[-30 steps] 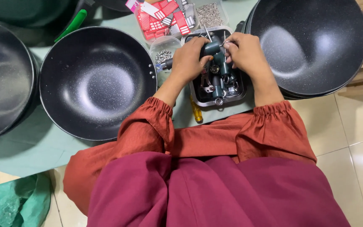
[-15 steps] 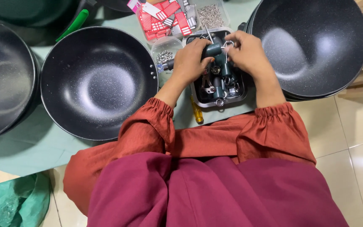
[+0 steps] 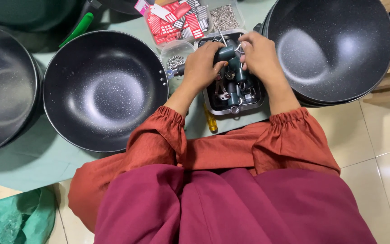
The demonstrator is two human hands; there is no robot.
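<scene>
From the head camera, we look down on our two hands meeting over a black rectangular tray (image 3: 213, 105) at about 12 o'clock from our lap. Our left hand (image 3: 201, 68) and our right hand (image 3: 259, 54) are both closed around one dark teal pan handle (image 3: 227, 53), fingers curled on it from either side, just above the tray. More teal handles (image 3: 232, 94) and small metal fittings lie in the tray below. At 11 o'clock from the hands, a small clear tub (image 3: 175, 55) holds silvery screws, touching the tray's left edge. Beyond, at 12 o'clock, a clear box of red and white cards (image 3: 177, 20) sits beside a tub of tiny metal parts (image 3: 224, 16). A yellow-handled screwdriver (image 3: 210, 120) lies at 6 o'clock of our left wrist. A black speckled wok (image 3: 104, 88) rests at 9 o'clock, another (image 3: 330, 45) at 2 o'clock, on a pale green mat (image 3: 32, 158).
</scene>
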